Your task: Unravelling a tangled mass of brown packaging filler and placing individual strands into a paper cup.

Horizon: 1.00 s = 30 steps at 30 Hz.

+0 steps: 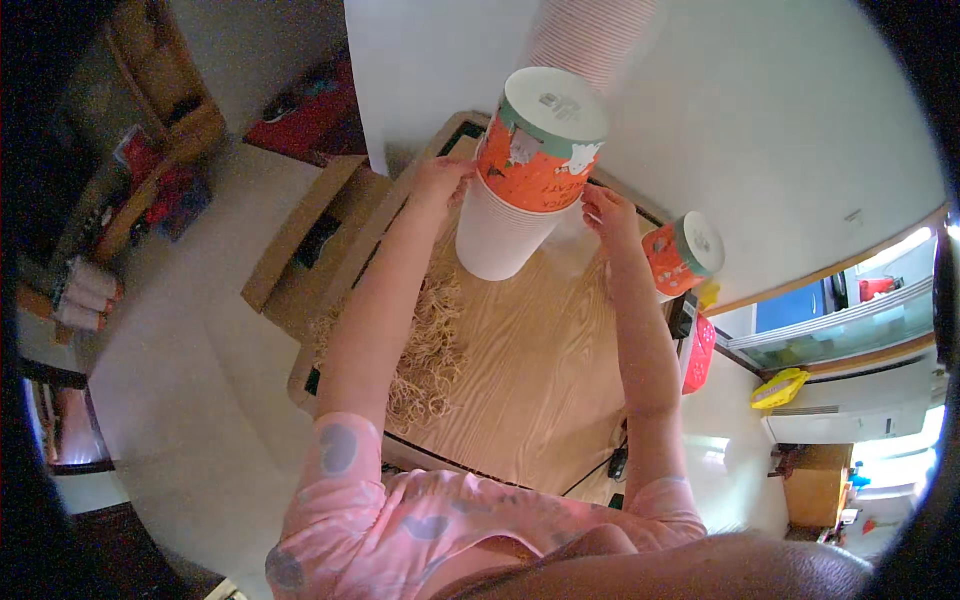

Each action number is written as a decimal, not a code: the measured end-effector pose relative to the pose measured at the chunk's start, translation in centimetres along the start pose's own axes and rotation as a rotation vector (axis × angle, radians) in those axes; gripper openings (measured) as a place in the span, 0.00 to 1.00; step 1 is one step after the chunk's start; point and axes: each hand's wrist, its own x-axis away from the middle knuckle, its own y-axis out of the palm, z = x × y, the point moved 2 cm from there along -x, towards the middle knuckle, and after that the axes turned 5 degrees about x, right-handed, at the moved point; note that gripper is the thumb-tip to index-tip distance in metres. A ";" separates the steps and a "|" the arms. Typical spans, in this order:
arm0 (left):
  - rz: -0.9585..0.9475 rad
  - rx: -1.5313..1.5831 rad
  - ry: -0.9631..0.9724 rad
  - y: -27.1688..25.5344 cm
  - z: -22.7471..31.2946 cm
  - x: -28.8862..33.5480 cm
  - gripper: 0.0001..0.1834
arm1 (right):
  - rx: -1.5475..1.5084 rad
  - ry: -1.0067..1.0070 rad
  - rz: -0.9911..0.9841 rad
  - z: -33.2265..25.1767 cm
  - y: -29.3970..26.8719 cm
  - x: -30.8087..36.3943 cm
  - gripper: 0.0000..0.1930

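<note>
With bent fingers, the left hand (pixel 440 186) and the right hand (pixel 612 217) grip the orange cup (pixel 528 168) at its sides, above the white cups (pixel 502 243) over the table (pixel 535 365). It is better to press both sides equally, keeping it straight.

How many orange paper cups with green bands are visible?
2: one cup between the left hand and right hand, another cup right of the right forearm. Nested ones may be hidden.

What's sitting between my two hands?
In the head view, a stack of paper cups, white below, orange and green above, is between your left hand and right hand.
</note>
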 end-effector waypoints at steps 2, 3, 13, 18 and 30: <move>-0.132 0.130 -0.127 -0.2 0.0 -0.2 0.08 | -0.073 0.014 -0.029 0.0 0.2 -0.1 0.10; -0.151 0.166 -0.136 -0.3 -0.2 -0.3 0.08 | -0.141 0.043 -0.043 0.3 0.2 -0.3 0.09; -0.156 0.167 -0.052 0.7 3.1 1.0 0.07 | -0.333 -0.058 -0.211 -2.2 0.3 -1.2 0.07; -0.175 0.225 0.181 3.8 10.4 8.2 0.08 | -0.546 -0.262 -0.127 -8.1 -2.2 4.7 0.14; 0.006 -0.437 0.063 -6.4 -16.3 19.4 0.07 | 0.583 -0.360 -0.102 8.8 -7.2 28.0 0.08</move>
